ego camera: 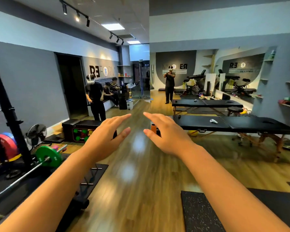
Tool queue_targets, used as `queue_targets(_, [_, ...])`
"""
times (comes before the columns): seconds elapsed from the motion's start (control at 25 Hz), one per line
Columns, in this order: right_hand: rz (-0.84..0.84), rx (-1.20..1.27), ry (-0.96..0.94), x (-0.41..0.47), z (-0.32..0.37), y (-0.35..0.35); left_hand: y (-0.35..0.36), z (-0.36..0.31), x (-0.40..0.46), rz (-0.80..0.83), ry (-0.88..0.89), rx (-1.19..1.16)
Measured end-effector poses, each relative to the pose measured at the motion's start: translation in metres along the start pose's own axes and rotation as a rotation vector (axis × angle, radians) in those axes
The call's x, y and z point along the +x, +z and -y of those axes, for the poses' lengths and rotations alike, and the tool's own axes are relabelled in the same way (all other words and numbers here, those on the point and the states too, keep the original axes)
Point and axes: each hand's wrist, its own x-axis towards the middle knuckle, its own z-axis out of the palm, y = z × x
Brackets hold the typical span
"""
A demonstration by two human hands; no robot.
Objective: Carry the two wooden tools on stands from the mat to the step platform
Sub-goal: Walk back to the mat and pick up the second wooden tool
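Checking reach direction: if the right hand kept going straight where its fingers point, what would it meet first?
Probably nothing nearby: the open right hand points forward and left over bare wooden floor; depth is unclear.

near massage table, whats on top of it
On the near massage table, a white handheld controller lies on the black padding, with a small dark object near its left end. The right hand covers the table's left corner.
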Motion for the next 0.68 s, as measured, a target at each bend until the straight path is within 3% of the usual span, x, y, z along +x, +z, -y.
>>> queue_targets(0.36, [0.049, 0.018, 0.004, 0.171, -0.116, 0.101, 0.066, 0.129, 0.159, -0.006, -0.017, 0.095])
queue_targets(0.68, [0.074, 0.040, -0.148, 0.353, -0.233, 0.193, 0.147, 0.254, 0.295, -0.074, -0.156, 0.139])
